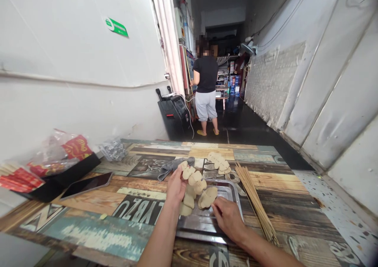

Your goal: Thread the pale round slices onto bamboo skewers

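My left hand is closed around one side of a skewer of folded beige slices, raised over the near part of a metal tray. The stick inside is mostly hidden by the slices. My right hand pinches the edge of a wide beige slice at the lower end of the row. More loose beige slices lie in the tray under the skewer. Past the tray's far edge rests a pile of finished-looking skewered slices.
Right of the tray lies a bundle of thin bamboo sticks. A grey cloth sits behind my left hand. Leftward are a phone, a black box of packets and a clear bag. A person stands beyond, near a black speaker.
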A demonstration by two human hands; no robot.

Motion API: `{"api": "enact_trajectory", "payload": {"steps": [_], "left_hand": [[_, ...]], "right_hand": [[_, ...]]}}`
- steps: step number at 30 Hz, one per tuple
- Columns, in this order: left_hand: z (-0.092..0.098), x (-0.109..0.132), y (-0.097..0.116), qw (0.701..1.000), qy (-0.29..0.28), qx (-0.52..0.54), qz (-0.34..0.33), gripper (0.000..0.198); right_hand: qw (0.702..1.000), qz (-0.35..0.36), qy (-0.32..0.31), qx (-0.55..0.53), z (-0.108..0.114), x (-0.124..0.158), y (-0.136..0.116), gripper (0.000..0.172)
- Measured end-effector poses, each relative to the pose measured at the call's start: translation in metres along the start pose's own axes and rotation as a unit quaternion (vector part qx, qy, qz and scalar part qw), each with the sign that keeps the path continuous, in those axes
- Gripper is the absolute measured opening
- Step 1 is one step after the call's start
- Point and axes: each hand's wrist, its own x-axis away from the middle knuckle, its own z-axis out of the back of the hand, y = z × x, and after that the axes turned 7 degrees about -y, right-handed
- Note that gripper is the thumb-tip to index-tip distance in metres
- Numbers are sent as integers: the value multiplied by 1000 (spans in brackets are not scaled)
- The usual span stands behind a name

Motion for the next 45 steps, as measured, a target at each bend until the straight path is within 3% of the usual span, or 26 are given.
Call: {"api": "enact_trajectory", "payload": {"steps": [6, 11, 21, 26, 31, 36, 45], "left_hand": [[5, -3, 1, 998, 33, -20, 56, 19], [8, -6, 0, 999, 18, -2, 32, 12], [2, -3, 5, 998, 8, 56, 42, 18], [2, -2, 6, 998, 2, 47, 30, 17], [3, -3, 5, 999, 31, 11, -15, 16], [4, -2, 3, 999, -47, -4, -2, 27], [9, -4, 1, 999, -36, -6, 16, 35]], "right_hand": [[1000, 19, -8, 16, 1, 0, 0, 21], [998, 43, -10, 50, 2, 1, 0, 21], [998, 40, -8, 53, 2, -1, -1, 20], [1000, -7, -15, -6, 6, -3, -2, 22], [993, -55, -20, -103, 14, -8, 2, 25], [978, -64, -48, -192, 30, -18, 4, 29], [971, -146, -107, -155, 50, -12, 6, 28]]}}
